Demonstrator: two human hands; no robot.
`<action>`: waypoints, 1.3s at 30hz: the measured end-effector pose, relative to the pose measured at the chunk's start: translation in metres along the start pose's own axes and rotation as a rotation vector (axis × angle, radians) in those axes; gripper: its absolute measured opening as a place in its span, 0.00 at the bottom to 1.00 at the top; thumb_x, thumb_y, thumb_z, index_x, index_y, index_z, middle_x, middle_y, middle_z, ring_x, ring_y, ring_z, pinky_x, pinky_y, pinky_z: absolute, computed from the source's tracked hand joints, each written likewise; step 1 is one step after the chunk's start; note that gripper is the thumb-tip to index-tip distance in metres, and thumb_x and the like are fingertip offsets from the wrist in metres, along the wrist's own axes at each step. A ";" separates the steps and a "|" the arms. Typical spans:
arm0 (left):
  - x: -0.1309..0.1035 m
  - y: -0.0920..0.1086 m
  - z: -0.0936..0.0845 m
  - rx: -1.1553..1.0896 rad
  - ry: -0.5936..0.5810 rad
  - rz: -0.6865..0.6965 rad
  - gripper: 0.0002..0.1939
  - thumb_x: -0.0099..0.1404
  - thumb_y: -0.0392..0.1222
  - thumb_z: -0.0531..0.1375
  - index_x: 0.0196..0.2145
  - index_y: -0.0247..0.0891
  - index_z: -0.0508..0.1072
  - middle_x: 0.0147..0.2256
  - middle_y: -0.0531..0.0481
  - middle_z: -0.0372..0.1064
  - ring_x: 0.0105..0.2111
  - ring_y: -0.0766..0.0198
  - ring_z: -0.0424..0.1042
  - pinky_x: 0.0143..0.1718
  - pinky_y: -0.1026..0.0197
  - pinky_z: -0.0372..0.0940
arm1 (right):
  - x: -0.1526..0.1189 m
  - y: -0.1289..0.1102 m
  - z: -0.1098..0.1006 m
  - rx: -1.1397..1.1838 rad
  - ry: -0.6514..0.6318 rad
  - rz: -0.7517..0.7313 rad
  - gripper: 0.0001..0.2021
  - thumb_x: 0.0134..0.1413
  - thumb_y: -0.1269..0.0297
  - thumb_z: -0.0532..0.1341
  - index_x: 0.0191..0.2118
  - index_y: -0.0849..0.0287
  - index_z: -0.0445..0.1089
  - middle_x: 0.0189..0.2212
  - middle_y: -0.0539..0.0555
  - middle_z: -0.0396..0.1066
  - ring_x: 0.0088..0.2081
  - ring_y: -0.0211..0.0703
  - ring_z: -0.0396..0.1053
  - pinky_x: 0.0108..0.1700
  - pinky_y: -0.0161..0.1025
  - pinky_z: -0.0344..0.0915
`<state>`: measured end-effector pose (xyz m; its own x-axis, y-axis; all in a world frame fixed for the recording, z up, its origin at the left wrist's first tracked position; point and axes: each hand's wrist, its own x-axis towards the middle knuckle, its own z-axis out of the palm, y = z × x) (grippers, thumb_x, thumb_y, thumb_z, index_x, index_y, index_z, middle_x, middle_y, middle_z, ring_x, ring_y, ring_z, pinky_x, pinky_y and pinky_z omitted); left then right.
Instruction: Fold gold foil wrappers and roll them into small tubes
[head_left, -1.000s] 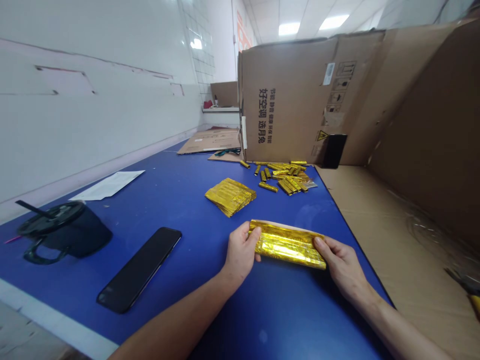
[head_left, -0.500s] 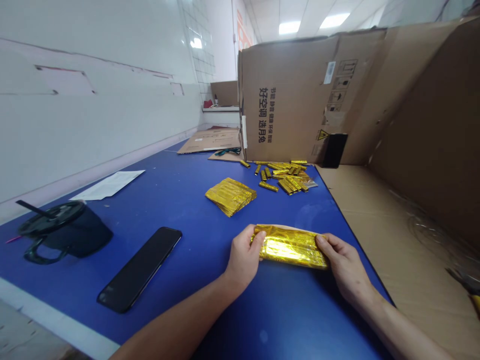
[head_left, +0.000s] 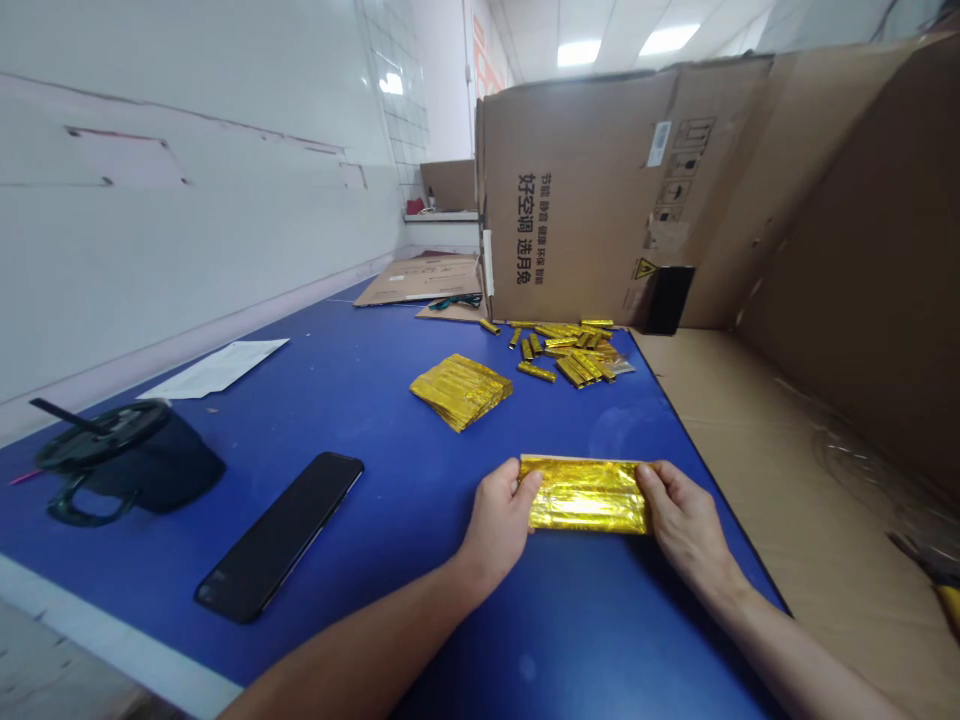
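Observation:
A shiny gold foil sheet (head_left: 589, 495), creased lengthwise, is stretched between my two hands just over the blue table. My left hand (head_left: 501, 515) pinches its left end, thumb on top. At the right end, my right hand (head_left: 682, 510) has its thumb pressed on the foil and its fingers behind. A paler edge shows along the top of the sheet. Beyond my hands lies a fanned stack of flat gold foil pieces (head_left: 461, 392). Farther back, a loose pile of small gold foil tubes (head_left: 581, 368) rests against the cardboard.
A black phone (head_left: 281, 535) and a dark lidded mug (head_left: 142, 460) with a straw stand on the left. White paper (head_left: 217, 368) lies by the wall. A large cardboard box (head_left: 585, 200) rises at the back, with scissors (head_left: 456, 301) near its left corner.
My left hand has shifted slightly right, nearer my right hand. The foil sheet now lies straighter and more level, with both ends still held.

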<state>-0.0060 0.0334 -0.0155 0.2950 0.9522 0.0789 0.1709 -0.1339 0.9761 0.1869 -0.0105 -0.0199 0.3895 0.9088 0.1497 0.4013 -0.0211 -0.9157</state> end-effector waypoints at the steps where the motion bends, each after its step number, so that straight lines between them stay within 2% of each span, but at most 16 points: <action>1: 0.002 -0.002 -0.001 0.021 -0.001 -0.003 0.12 0.59 0.46 0.50 0.24 0.35 0.61 0.19 0.56 0.57 0.17 0.71 0.58 0.15 0.70 0.52 | 0.001 0.001 0.000 -0.057 -0.001 -0.007 0.17 0.50 0.49 0.49 0.25 0.58 0.61 0.18 0.48 0.60 0.21 0.37 0.58 0.22 0.32 0.55; 5: 0.011 -0.008 -0.008 0.213 0.056 0.035 0.14 0.58 0.45 0.50 0.19 0.36 0.59 0.16 0.58 0.53 0.16 0.72 0.55 0.16 0.69 0.49 | 0.002 -0.003 0.001 -0.328 0.006 -0.056 0.16 0.53 0.53 0.47 0.25 0.57 0.62 0.18 0.49 0.63 0.22 0.38 0.60 0.23 0.32 0.54; 7: 0.013 -0.005 -0.013 0.289 0.096 0.054 0.12 0.59 0.44 0.50 0.22 0.35 0.62 0.16 0.57 0.55 0.17 0.70 0.57 0.18 0.68 0.52 | 0.000 -0.006 0.002 -0.451 0.008 -0.074 0.16 0.54 0.54 0.45 0.27 0.57 0.63 0.19 0.49 0.65 0.23 0.39 0.61 0.24 0.33 0.54; 9: 0.011 0.002 -0.016 0.378 0.169 0.129 0.08 0.59 0.42 0.50 0.30 0.35 0.65 0.21 0.54 0.61 0.22 0.67 0.62 0.24 0.65 0.58 | -0.001 -0.009 0.002 -0.562 0.010 -0.073 0.16 0.55 0.55 0.44 0.28 0.56 0.64 0.19 0.50 0.66 0.23 0.40 0.62 0.24 0.33 0.53; 11: 0.003 0.012 -0.014 0.510 0.245 0.313 0.10 0.59 0.39 0.50 0.38 0.34 0.65 0.33 0.47 0.65 0.34 0.62 0.65 0.36 0.59 0.60 | -0.002 -0.010 0.003 -0.668 0.012 -0.066 0.16 0.55 0.56 0.44 0.28 0.56 0.64 0.19 0.50 0.66 0.22 0.40 0.62 0.23 0.32 0.51; 13: -0.009 0.021 -0.008 0.591 0.134 0.508 0.13 0.61 0.37 0.48 0.42 0.35 0.64 0.42 0.44 0.63 0.44 0.60 0.61 0.46 0.56 0.55 | -0.002 -0.011 0.004 -0.751 0.004 -0.064 0.16 0.56 0.57 0.44 0.29 0.56 0.64 0.19 0.50 0.66 0.22 0.40 0.63 0.23 0.32 0.50; 15: -0.020 0.026 0.000 0.663 -0.136 0.635 0.17 0.62 0.38 0.47 0.48 0.35 0.61 0.51 0.43 0.57 0.53 0.59 0.53 0.52 0.55 0.49 | -0.002 -0.011 0.004 -0.799 -0.011 -0.058 0.16 0.56 0.57 0.43 0.29 0.56 0.64 0.19 0.50 0.67 0.22 0.39 0.63 0.23 0.32 0.49; 16: -0.024 0.026 0.003 0.711 -0.272 0.652 0.20 0.62 0.42 0.48 0.52 0.35 0.58 0.54 0.44 0.52 0.56 0.58 0.46 0.54 0.54 0.45 | -0.002 -0.011 0.004 -0.814 -0.018 -0.055 0.16 0.56 0.57 0.43 0.29 0.56 0.63 0.19 0.50 0.67 0.22 0.39 0.63 0.22 0.32 0.49; 18: -0.027 0.024 0.009 0.798 -0.471 0.623 0.30 0.60 0.52 0.49 0.56 0.34 0.50 0.58 0.44 0.42 0.58 0.55 0.35 0.56 0.51 0.40 | -0.002 -0.012 0.005 -0.835 -0.031 -0.051 0.15 0.57 0.58 0.43 0.29 0.56 0.63 0.20 0.50 0.68 0.22 0.39 0.64 0.22 0.32 0.48; 20: -0.027 0.020 0.012 0.866 -0.577 0.568 0.39 0.57 0.61 0.48 0.58 0.34 0.44 0.59 0.42 0.36 0.59 0.52 0.30 0.56 0.48 0.37 | -0.002 -0.012 0.006 -0.858 -0.035 -0.052 0.15 0.57 0.58 0.43 0.29 0.56 0.63 0.21 0.51 0.68 0.23 0.39 0.64 0.22 0.32 0.48; 22: -0.026 0.017 0.012 0.907 -0.620 0.539 0.41 0.55 0.65 0.45 0.59 0.37 0.42 0.60 0.40 0.31 0.58 0.49 0.27 0.55 0.44 0.36 | -0.002 -0.012 0.006 -0.882 -0.040 -0.052 0.15 0.57 0.59 0.43 0.29 0.56 0.63 0.21 0.51 0.69 0.23 0.39 0.65 0.22 0.32 0.48; 26: -0.025 0.016 0.011 0.955 -0.617 0.567 0.40 0.53 0.67 0.45 0.58 0.46 0.43 0.60 0.41 0.25 0.58 0.45 0.25 0.52 0.38 0.34 | -0.001 -0.011 0.006 -0.906 -0.048 -0.049 0.14 0.57 0.59 0.43 0.30 0.56 0.63 0.22 0.51 0.70 0.23 0.39 0.66 0.22 0.32 0.48; 33: -0.026 0.016 0.012 0.953 -0.615 0.561 0.41 0.54 0.67 0.43 0.59 0.39 0.42 0.59 0.39 0.31 0.58 0.47 0.27 0.53 0.39 0.33 | -0.004 -0.016 0.008 -0.991 -0.061 -0.063 0.15 0.58 0.60 0.42 0.30 0.56 0.63 0.22 0.53 0.71 0.25 0.42 0.69 0.23 0.33 0.50; 39: -0.024 0.013 0.012 0.940 -0.653 0.487 0.41 0.54 0.68 0.43 0.58 0.40 0.44 0.60 0.40 0.29 0.58 0.45 0.27 0.52 0.39 0.33 | -0.007 -0.019 0.010 -1.088 -0.092 -0.064 0.16 0.58 0.60 0.41 0.32 0.56 0.63 0.22 0.55 0.72 0.25 0.44 0.70 0.22 0.34 0.50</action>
<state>-0.0001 0.0054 -0.0071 0.8829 0.4694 0.0139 0.4392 -0.8359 0.3293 0.1683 -0.0118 -0.0071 0.2970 0.9478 0.1156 0.9539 -0.2891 -0.0804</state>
